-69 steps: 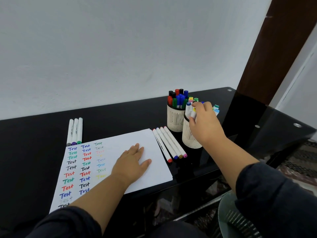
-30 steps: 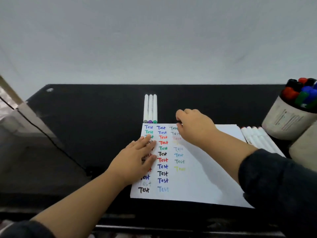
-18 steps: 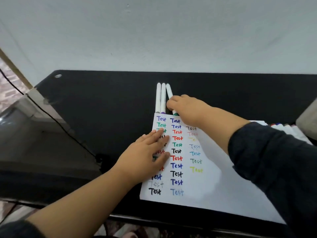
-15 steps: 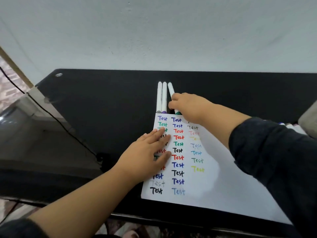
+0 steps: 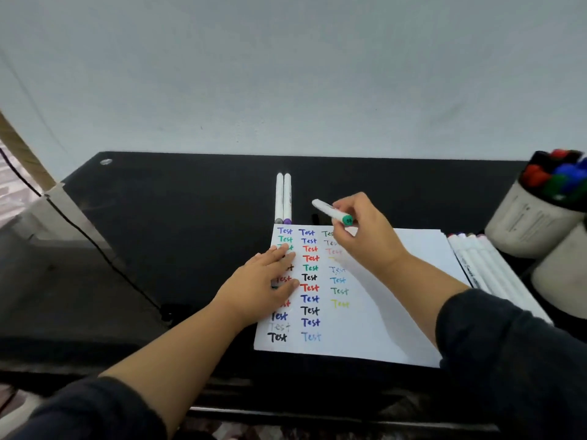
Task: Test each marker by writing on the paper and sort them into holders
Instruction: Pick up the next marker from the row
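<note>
A white sheet of paper (image 5: 387,315) lies on the black table, with columns of the word "Test" in many colours down its left part. My left hand (image 5: 260,282) rests flat on the sheet's left edge. My right hand (image 5: 362,231) pinches a white marker with a green cap (image 5: 332,212), lifted above the sheet's top edge. Two white markers (image 5: 283,198) lie side by side just beyond the paper. Several more white markers (image 5: 489,271) lie along its right edge. Two pale holders stand at the far right: one (image 5: 530,222) full of coloured markers, the other (image 5: 562,274) nearer.
The black glass table (image 5: 178,217) runs back to a pale wall. A black cable (image 5: 95,246) crosses its left end, where the table edge drops off. The front edge lies just below the paper.
My right hand left the holders, crossed to the three markers beyond the paper and lifted the green-capped one off the table. Two remain there. My left hand slid to the sheet's left edge.
</note>
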Demonstrator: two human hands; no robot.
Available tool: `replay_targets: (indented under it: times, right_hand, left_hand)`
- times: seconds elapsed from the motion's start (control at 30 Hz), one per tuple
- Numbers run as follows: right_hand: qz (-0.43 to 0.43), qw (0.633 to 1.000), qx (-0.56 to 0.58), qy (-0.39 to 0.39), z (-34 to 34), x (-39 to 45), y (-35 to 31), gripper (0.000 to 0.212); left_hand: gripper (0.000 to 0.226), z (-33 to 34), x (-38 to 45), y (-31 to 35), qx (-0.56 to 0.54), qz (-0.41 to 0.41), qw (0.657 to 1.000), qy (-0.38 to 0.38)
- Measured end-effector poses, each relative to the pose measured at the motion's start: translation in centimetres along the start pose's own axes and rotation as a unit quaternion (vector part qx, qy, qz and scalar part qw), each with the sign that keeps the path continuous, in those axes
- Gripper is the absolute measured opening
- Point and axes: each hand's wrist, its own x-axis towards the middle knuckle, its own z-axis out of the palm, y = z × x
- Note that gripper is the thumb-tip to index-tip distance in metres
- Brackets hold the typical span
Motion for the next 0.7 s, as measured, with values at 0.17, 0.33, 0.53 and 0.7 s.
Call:
replay_targets:
  times: [0.17, 0.33, 0.53, 0.7]
  right_hand:
    - [0.033, 0.981, 0.168, 0.088, -1.4, -4.7, -3.0, 0.028]
    - [0.087, 0.934, 0.293, 0.183, -2.1, -7.9, -5.4, 0.017]
    - [0.22, 0.858, 0.398, 0.24, -1.6, -10.0, -6.0, 0.008]
    - [0.302, 0.795, 0.492, 0.187, -1.1, -10.9, -5.7, 0.016]
  left_hand:
    - [0.078, -1.0, -1.1, 1.8, -0.053, -0.054, 0.996, 0.055]
    - [0.065, -1.0, -3.2, 3.8, -0.089, -0.001, 0.987, 0.137]
    - [0.033, 0.0, -5.7, 5.0, -0.203, -0.016, 0.964, 0.17]
    - [0.031, 1.4, -7.0, 5.1, -0.24, -0.034, 0.957, 0.157]
